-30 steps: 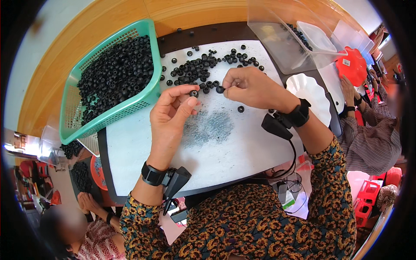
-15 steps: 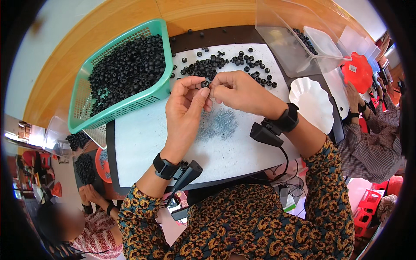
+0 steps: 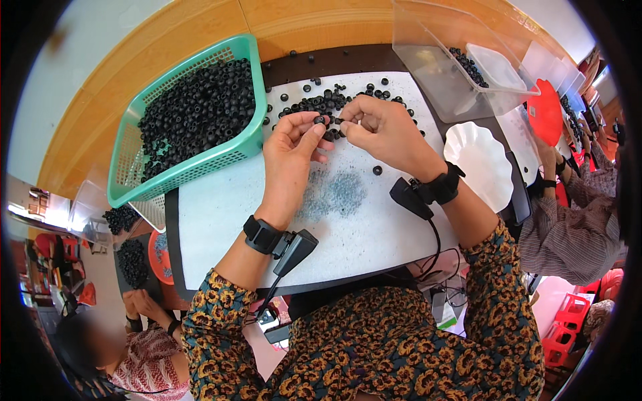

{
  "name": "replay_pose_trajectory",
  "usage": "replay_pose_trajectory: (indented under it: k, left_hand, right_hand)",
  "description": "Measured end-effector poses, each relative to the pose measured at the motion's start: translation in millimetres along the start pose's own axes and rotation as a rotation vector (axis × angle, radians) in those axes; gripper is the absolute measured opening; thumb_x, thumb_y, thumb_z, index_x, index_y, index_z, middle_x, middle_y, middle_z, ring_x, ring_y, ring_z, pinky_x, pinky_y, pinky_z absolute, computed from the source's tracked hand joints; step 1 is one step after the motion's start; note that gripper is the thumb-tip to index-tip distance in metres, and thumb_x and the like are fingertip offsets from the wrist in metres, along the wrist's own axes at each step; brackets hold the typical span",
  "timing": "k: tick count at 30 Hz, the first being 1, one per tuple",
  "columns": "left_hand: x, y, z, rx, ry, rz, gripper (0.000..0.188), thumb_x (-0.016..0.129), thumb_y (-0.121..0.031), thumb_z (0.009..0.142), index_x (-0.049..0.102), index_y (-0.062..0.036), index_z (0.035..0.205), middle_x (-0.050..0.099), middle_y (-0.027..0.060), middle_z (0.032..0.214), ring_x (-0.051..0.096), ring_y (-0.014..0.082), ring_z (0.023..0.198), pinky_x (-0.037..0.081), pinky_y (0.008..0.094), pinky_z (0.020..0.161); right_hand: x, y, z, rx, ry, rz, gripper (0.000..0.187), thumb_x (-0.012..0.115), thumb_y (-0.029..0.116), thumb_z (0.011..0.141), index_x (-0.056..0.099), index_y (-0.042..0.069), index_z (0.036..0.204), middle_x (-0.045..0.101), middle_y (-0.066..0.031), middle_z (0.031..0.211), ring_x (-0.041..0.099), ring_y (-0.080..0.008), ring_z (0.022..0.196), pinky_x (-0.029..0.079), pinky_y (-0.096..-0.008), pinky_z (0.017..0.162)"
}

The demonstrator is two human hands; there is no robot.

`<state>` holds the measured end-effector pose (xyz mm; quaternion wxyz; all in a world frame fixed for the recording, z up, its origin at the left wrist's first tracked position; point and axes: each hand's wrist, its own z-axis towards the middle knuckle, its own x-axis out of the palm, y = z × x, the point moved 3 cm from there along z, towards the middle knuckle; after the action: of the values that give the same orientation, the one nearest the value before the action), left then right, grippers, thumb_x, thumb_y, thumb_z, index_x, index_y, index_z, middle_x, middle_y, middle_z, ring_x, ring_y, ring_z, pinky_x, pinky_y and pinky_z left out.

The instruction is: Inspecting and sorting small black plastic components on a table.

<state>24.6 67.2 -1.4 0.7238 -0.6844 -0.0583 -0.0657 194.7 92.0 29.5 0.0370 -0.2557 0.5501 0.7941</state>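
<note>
My left hand (image 3: 292, 144) is closed, its thumb and fingertips pinching a small round black ring-like piece (image 3: 319, 120) with a hole in it. Just to the right, my right hand (image 3: 391, 130) is also closed in a pinch; what lies in its fingertips, if anything, I cannot make out against the dark pieces behind. Loose black pieces (image 3: 326, 100) of the same kind lie beyond both hands on a white sheet (image 3: 227, 227). One single black piece (image 3: 377, 170) lies below my right hand. A patch of tiny bluish see-through bits (image 3: 342, 194) spreads between my wrists.
A green basket (image 3: 184, 182) full of black pieces stands at the left. A white scalloped dish (image 3: 478, 164) sits right of my right wrist, with a clear plastic box (image 3: 435, 83) behind it. Other people work at both sides; an orange tray (image 3: 159, 267) is at the left.
My right hand has moved right, away from the left hand's fingertips. A single black piece now shows on the sheet below it. My left hand keeps its pinch.
</note>
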Motion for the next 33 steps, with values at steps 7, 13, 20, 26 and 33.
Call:
replay_pose_trajectory:
  k: [7,13,20,26,33]
  left_hand:
    - [-4,-17,-13,0.064,-0.006,-0.013,0.021,0.058,-0.006,0.093,0.058,-0.0014,0.113,0.066,0.0114,0.114,0.063,0.0115,0.082,0.049,0.0229,0.062]
    - [-3,-30,-28,0.190,0.091,0.006,0.022,0.060,-0.006,0.092,0.058,-0.0018,0.113,0.064,0.0150,0.119,0.064,0.0141,0.088,0.050,0.0237,0.068]
    - [-5,-22,-27,0.246,0.146,0.070,0.023,0.063,-0.006,0.091,0.060,-0.0019,0.113,0.063,0.0144,0.121,0.063,0.0146,0.093,0.051,0.0250,0.073]
    - [-5,-22,-27,0.223,0.129,0.140,0.023,0.062,-0.006,0.091,0.060,-0.0014,0.114,0.062,0.0138,0.122,0.063,0.0140,0.093,0.051,0.0246,0.073]
    - [-6,-20,-26,0.153,0.079,0.023,0.023,0.062,-0.006,0.092,0.059,-0.0006,0.114,0.062,0.0135,0.122,0.064,0.0142,0.092,0.051,0.0248,0.074]
  right_hand:
    - [-1,6,-4,0.192,0.088,0.324,0.015,0.062,0.017,0.089,0.061,0.002,0.092,0.055,0.0037,0.069,0.047,-0.0032,0.057,0.039,-0.0205,0.050]
    - [3,6,-6,0.202,0.125,0.425,0.015,0.061,0.018,0.089,0.062,0.004,0.089,0.056,0.0033,0.069,0.047,-0.0033,0.056,0.039,-0.0203,0.049]
    - [8,7,-7,0.195,0.134,0.427,0.014,0.061,0.016,0.089,0.062,0.003,0.088,0.056,0.0032,0.067,0.047,-0.0030,0.056,0.037,-0.0206,0.050]
    - [12,4,-7,0.005,-0.034,0.160,0.014,0.064,0.013,0.088,0.062,0.000,0.084,0.055,0.0007,0.067,0.047,-0.0059,0.057,0.037,-0.0238,0.050]
    - [15,5,-7,-0.136,-0.145,0.041,0.008,0.070,0.008,0.084,0.067,0.002,0.089,0.060,-0.0032,0.074,0.050,-0.0089,0.057,0.041,-0.0240,0.052]
